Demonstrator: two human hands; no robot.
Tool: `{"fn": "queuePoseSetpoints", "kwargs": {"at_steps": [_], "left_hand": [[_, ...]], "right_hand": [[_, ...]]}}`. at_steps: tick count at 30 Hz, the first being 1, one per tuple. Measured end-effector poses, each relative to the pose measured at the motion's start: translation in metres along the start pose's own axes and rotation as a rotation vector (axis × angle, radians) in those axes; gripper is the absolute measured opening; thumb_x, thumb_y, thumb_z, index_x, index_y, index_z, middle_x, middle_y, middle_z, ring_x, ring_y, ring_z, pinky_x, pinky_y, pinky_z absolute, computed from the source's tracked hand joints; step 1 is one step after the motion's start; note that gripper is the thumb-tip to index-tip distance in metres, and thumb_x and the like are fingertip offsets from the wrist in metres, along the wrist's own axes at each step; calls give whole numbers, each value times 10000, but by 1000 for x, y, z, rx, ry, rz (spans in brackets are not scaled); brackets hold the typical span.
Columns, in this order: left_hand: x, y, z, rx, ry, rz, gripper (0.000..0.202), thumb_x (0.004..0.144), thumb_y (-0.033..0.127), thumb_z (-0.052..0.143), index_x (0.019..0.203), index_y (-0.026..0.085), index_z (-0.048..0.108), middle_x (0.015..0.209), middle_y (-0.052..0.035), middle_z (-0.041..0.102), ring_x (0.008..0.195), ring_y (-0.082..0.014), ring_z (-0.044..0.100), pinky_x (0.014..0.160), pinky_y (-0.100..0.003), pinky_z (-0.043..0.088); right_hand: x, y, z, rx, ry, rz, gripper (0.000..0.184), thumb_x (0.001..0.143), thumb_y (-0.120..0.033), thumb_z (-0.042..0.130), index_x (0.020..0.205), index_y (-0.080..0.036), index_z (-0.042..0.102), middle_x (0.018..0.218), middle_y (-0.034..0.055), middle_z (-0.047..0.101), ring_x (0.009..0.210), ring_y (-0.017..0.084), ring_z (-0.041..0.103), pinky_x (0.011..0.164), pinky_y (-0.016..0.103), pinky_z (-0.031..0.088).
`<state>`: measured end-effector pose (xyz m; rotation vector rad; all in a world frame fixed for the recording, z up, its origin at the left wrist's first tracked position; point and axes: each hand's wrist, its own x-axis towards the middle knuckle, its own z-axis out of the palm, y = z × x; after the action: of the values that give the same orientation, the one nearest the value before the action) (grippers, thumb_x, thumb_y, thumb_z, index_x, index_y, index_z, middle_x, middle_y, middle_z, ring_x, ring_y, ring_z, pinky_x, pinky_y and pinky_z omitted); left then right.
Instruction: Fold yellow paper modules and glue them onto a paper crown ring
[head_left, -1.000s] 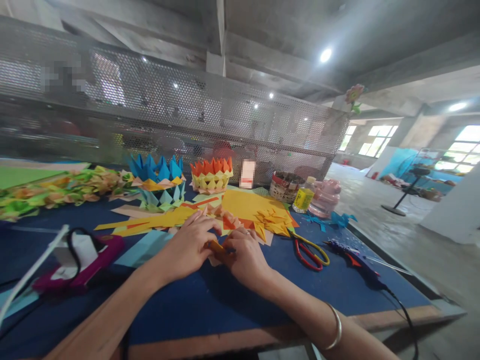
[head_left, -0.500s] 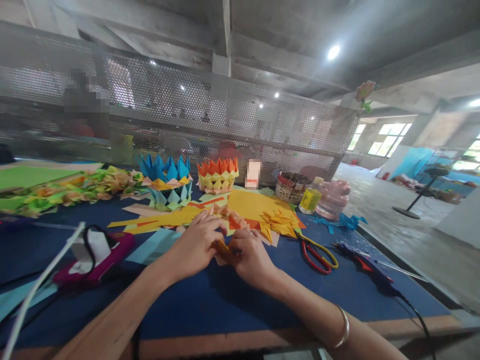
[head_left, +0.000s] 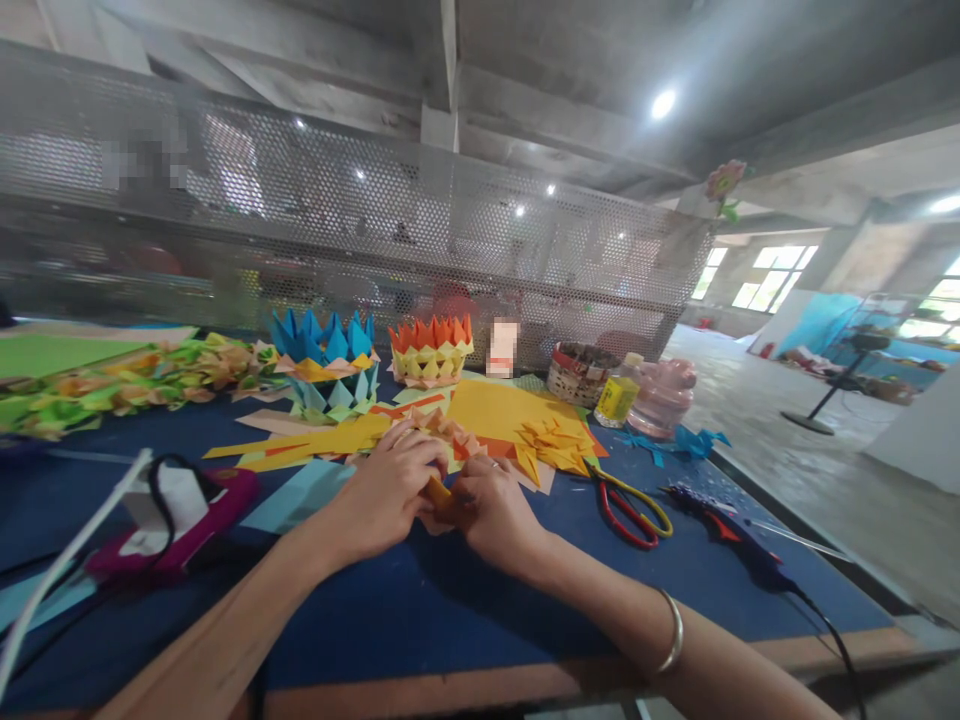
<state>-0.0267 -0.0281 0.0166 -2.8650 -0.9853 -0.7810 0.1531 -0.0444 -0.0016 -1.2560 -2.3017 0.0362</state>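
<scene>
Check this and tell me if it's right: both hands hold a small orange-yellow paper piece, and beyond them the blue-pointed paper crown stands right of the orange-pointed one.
Wrong side: the head view shows the blue-pointed crown left of the orange-pointed crown. The rest stands: left hand and right hand hold the orange-yellow piece, crowns beyond.

One left hand (head_left: 396, 482) and one right hand (head_left: 499, 508) hold one folded yellow paper piece (head_left: 438, 491) over the middle of the table (head_left: 420, 615). Near the far edge stand two spiked paper baskets (head_left: 328, 368) (head_left: 430, 355); toward the far right corner are one woven basket (head_left: 574, 385), one bottle (head_left: 618, 400) and one pink container (head_left: 661, 402). One pair of scissors (head_left: 606, 508) and one glue gun (head_left: 739, 538) lie toward the right edge. The loose yellow folds (head_left: 555, 447) overlap too much to count.
</scene>
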Motion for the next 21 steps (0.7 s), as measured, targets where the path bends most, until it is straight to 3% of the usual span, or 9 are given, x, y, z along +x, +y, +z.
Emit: {"fn": "queuePoseSetpoints", "kwargs": {"at_steps": [8, 16, 21], "left_hand": [[0, 0, -1, -10, -40, -30, 248, 759, -42, 496, 752, 189, 586, 990, -13, 614, 1014, -217, 522, 1099, -513, 244], [1, 2, -2, 3, -46, 11, 207, 773, -14, 515, 750, 180, 585, 972, -30, 617, 1014, -225, 537, 1112, -521, 239], [1, 1, -4, 2, -75, -6, 223, 785, -13, 499, 757, 183, 602, 1003, -36, 623, 1042, -234, 553, 1103, -537, 246]], "right_hand": [[-4, 1, -5, 64, 2, 21, 200, 810, -390, 718, 770, -197, 682, 825, 14, 685, 852, 176, 576, 771, 316, 311], [-4, 1, -1, 0, 0, -36, 193, 768, -243, 753, 634, -177, 631, 735, -7, 661, 804, 158, 567, 787, 324, 295], [-4, 7, -12, 52, -12, -81, 193, 810, -380, 725, 760, -199, 679, 845, 15, 687, 893, 180, 563, 833, 335, 324]]}}
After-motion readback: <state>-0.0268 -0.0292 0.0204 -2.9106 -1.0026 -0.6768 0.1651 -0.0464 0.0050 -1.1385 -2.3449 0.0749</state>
